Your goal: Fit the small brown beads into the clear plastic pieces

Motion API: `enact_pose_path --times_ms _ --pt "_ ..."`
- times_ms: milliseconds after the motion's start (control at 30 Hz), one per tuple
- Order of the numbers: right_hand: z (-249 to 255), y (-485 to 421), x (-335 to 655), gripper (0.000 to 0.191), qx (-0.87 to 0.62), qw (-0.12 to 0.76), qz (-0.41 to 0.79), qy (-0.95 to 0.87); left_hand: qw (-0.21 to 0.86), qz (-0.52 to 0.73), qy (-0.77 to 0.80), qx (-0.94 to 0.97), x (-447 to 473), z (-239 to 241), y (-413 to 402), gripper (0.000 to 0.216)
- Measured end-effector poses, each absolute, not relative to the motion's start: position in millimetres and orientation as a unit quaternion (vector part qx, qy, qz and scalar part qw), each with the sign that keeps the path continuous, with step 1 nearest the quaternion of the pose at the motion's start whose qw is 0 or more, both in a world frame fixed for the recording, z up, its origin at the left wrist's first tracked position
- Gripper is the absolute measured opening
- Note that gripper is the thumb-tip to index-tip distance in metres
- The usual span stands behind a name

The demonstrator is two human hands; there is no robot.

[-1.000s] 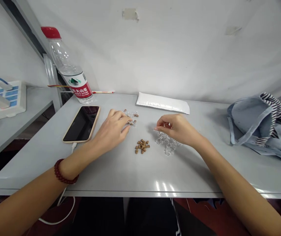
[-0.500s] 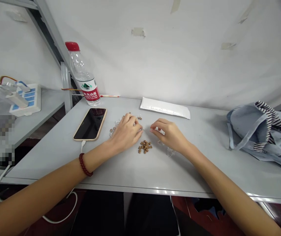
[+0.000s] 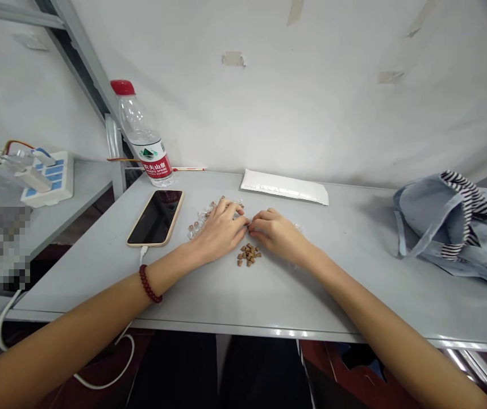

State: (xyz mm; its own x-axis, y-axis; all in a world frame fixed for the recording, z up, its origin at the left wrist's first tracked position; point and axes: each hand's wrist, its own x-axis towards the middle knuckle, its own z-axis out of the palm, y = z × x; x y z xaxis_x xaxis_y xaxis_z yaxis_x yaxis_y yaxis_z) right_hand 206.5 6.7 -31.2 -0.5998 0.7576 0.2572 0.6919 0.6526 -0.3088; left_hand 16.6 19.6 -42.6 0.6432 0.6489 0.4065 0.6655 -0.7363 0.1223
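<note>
Head view: left hand [image 3: 221, 232] and right hand [image 3: 275, 234] meet at fingertips, any pinch hidden; clear plastic wrappers [image 3: 196, 226] look light, soft, take by edge.

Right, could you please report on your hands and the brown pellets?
Left hand, right hand, fingertips meeting. Small brown pellets piled just below. Clear plastic wrappers beside left hand.

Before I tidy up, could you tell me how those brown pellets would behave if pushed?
The pellets look small, light and loose, so a push would probably scatter them across the smooth table. Their blocky shapes suggest sliding more than rolling. Only a few would likely fit in one pinch.
</note>
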Motion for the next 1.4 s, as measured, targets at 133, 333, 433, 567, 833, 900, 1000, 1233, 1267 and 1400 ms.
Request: enact_pose_path --times_ms 133,333,433,567,833,900,1000,1233,1267,1400 --pt "-29.7 5.5 204.3 0.021 -0.414 0.205 0.112 -0.880 0.017 -0.226 -0.352 -0.908 16.7 -42.1 16.5 0.021" --pt "-23.9 -0.1 201.7 0.012 -0.411 0.220 0.160 -0.870 -0.011 -0.246 -0.331 -0.911 11.7 -41.6 15.6 0.019" --pt "-22.3 -2.0 201.6 0.009 -0.406 0.241 0.160 -0.867 -0.024 -0.251 -0.321 -0.913 8.5 -38.9 14.9 0.016" --pt "-19.3 -5.7 203.5 0.007 -0.399 0.273 0.161 -0.860 -0.034 -0.273 -0.315 -0.908 8.2 -34.9 11.2 0.015" --pt "-9.6 -11.3 212.0 0.011 -0.373 0.279 0.149 -0.872 -0.019 -0.330 -0.296 -0.896 10.0 -27.6 1.7 0.015" --pt "-7.9 -8.9 219.0 0.010 -0.392 0.264 0.134 -0.871 -0.023 -0.306 -0.277 -0.911 7.7 -25.0 1.0 0.014" --pt "-4.6 -5.7 230.8 0.008 -0.423 0.239 0.128 -0.865 -0.028 -0.249 -0.253 -0.934 3.7 -22.9 2.0 0.015" --pt "6.3 -8.2 245.1 0.016 -0.454 0.171 0.152 -0.861 -0.046 -0.202 -0.249 -0.946 -1.5 -25.7 6.0 0.020" --pt "7.0 -8.5 246.3 0.018 -0.455 0.160 0.156 -0.862 -0.052 -0.205 -0.249 -0.945 -1.7 -26.2 6.4 0.020" --pt "8.2 -9.0 250.3 0.021 -0.456 0.131 0.160 -0.866 -0.084 -0.215 -0.254 -0.939 -1.7 -26.8 7.9 0.022"
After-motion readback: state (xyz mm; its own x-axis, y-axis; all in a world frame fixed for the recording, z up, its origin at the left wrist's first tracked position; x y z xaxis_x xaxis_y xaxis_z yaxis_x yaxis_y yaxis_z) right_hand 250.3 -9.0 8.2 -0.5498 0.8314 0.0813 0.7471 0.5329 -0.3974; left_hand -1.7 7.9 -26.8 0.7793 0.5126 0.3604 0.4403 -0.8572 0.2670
